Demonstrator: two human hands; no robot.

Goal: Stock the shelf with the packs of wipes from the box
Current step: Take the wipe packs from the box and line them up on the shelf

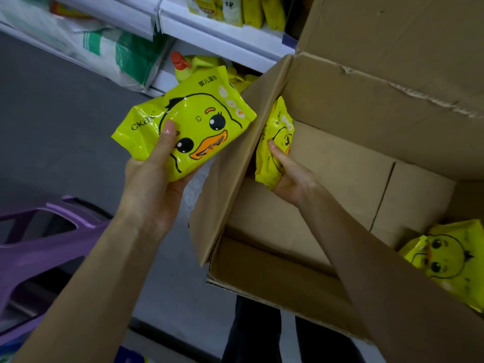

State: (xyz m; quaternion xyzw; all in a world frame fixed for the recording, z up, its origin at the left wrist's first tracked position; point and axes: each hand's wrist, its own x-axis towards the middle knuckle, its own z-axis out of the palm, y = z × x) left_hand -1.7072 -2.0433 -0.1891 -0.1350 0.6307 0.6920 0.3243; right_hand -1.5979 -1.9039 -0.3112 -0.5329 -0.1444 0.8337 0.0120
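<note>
My left hand (154, 176) grips a yellow pack of wipes with a duck face (199, 119), held in the air just left of the open cardboard box (340, 158). Inside the box, against its left wall, my right hand (290, 176) grips a second yellow pack (275, 142), which stands on edge. A third duck pack (450, 260) lies at the box's right side. The white shelf (222, 38) runs across the top, with more yellow packs (251, 9) standing on it and others on the level below (235, 74).
A purple plastic stool (39, 239) stands at the lower left on the grey floor. White and green packages (112, 51) fill the shelf at the upper left. A bottle with a red cap (180, 61) sits on the lower shelf. The box's left flap (235, 158) stands between my hands.
</note>
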